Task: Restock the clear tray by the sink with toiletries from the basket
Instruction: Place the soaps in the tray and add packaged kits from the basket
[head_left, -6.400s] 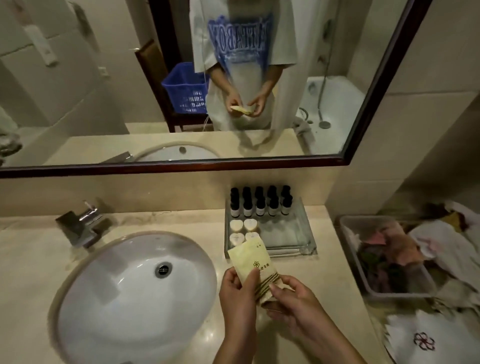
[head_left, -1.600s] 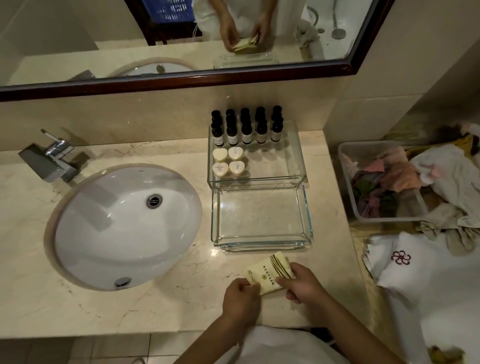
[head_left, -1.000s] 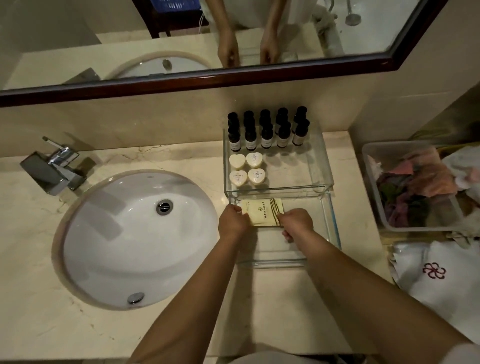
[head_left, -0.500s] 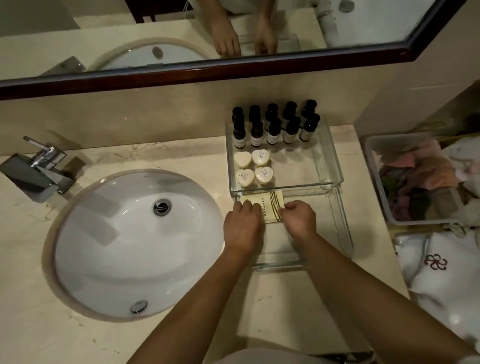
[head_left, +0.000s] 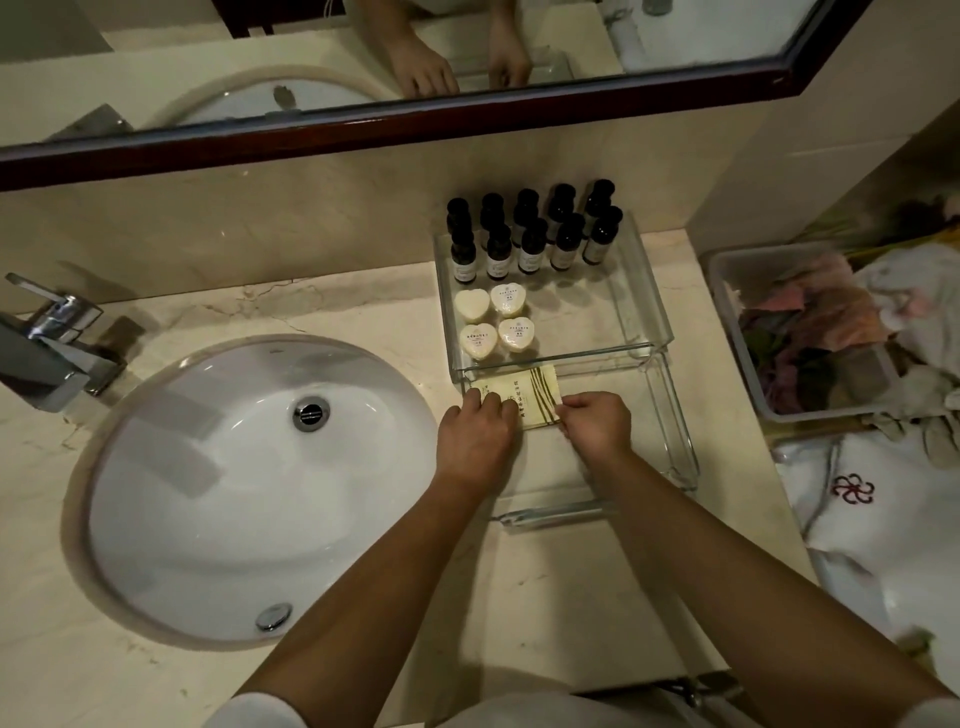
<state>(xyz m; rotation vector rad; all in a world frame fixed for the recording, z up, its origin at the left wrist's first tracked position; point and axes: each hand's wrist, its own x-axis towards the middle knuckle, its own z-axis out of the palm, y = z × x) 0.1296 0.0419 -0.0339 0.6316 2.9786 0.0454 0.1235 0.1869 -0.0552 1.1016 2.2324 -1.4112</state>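
Print on the packet (head_left: 536, 391) and the bottles (head_left: 531, 254) is too small to read

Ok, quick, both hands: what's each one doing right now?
Left hand: open, pressing down on the yellow sachet in the front clear tray.
Right hand: pinching the sachet's right edge.

Head-worn view, steeply down onto countertop (head_left: 363, 597) (close, wide-angle), mirror (head_left: 363, 124) above

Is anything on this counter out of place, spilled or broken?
Nothing spilled or broken. Only the cloths on the right look untidy: heaped, hanging over the rim of the plastic bin. The bottles and soaps stand in neat rows.
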